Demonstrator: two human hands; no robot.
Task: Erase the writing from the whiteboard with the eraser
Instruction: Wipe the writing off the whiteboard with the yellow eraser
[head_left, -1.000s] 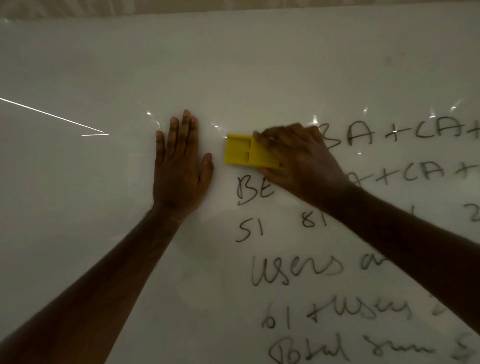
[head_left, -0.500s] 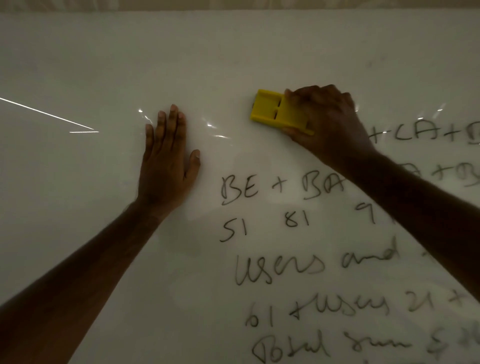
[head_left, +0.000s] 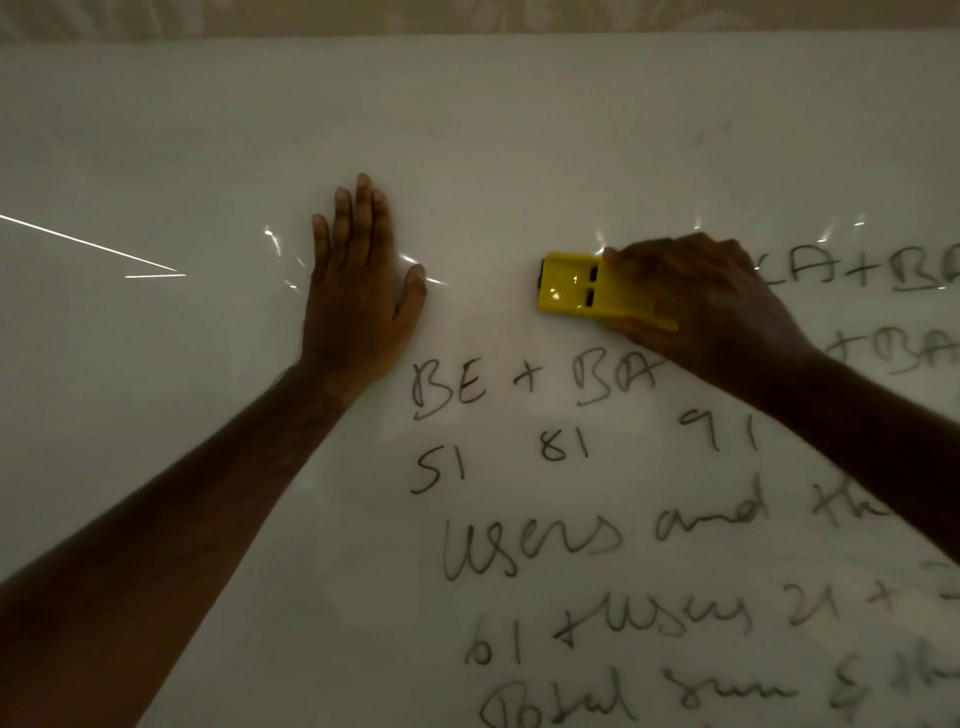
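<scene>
A white whiteboard (head_left: 156, 467) fills the view. Black handwriting (head_left: 530, 389) covers its lower right part in several lines. My right hand (head_left: 711, 301) grips a yellow eraser (head_left: 571, 286) and presses it flat on the board, just above the line starting "BE + BA". The eraser's left end sticks out of my fingers. More writing shows to the right of my right hand, partly hidden by my wrist. My left hand (head_left: 358, 291) lies flat on the board left of the eraser, fingers together and pointing up, holding nothing.
The board's top edge (head_left: 467, 39) runs across the top of the view, with a pale wall above it. Bright light streaks (head_left: 93, 244) reflect on the board's left side. The board surface wrinkles slightly around both hands.
My right hand moved the eraser up and right, then back down and left to the row above "BE + BA". The "BA" letters of the top row are gone. My left hand stays flat.
</scene>
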